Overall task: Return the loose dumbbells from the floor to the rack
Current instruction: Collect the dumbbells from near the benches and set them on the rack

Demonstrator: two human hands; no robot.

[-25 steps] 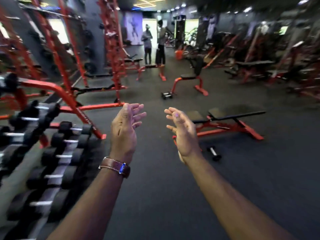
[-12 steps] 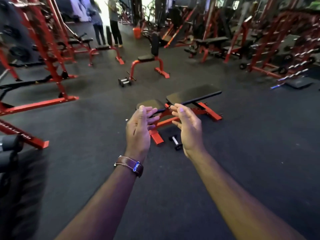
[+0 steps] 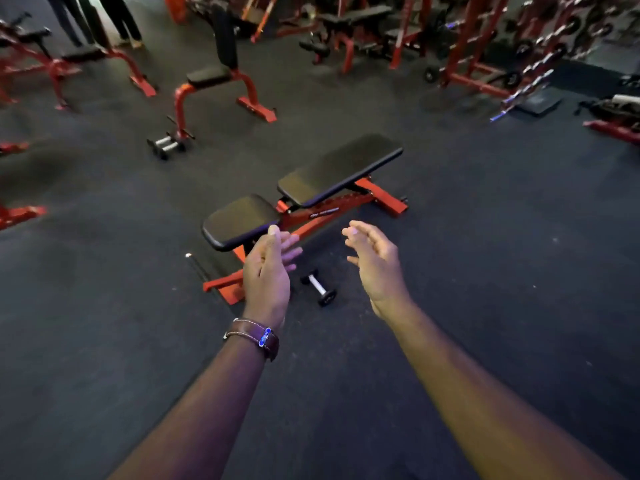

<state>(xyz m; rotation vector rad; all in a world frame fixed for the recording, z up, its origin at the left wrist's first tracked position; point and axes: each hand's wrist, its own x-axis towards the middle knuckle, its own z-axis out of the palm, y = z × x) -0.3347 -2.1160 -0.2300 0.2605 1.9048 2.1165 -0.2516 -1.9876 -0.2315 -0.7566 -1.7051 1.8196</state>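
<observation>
- Dumbbell (image 3: 318, 287), small, with black ends and a bright metal handle, lies loose on the dark rubber floor (image 3: 485, 271), just beside the near foot of the flat bench (image 3: 304, 192). It sits between your two outstretched hands as the camera sees it, and neither hand touches it.
- Your left hand (image 3: 268, 271) is held out in front of you, fingers extended and loosely spread, gripping nothing. It overlaps the red frame of the bench in the view. A brown leather wristband (image 3: 254, 336) sits on that wrist.
- Your right hand (image 3: 375, 263) is likewise open, fingers slightly curled, palm turned inward toward the other hand, and empty.
- A second pair of dumbbells (image 3: 166, 145) rests on the floor farther off, touching or just beside the foot of an upright-backed red bench (image 3: 221, 74).
- Red racks carrying more weights (image 3: 540, 57) stand at the far upper right, well apart from the loose dumbbell; details there are blurred.
- The legs of people (image 3: 93, 19) standing show at the upper left edge.
</observation>
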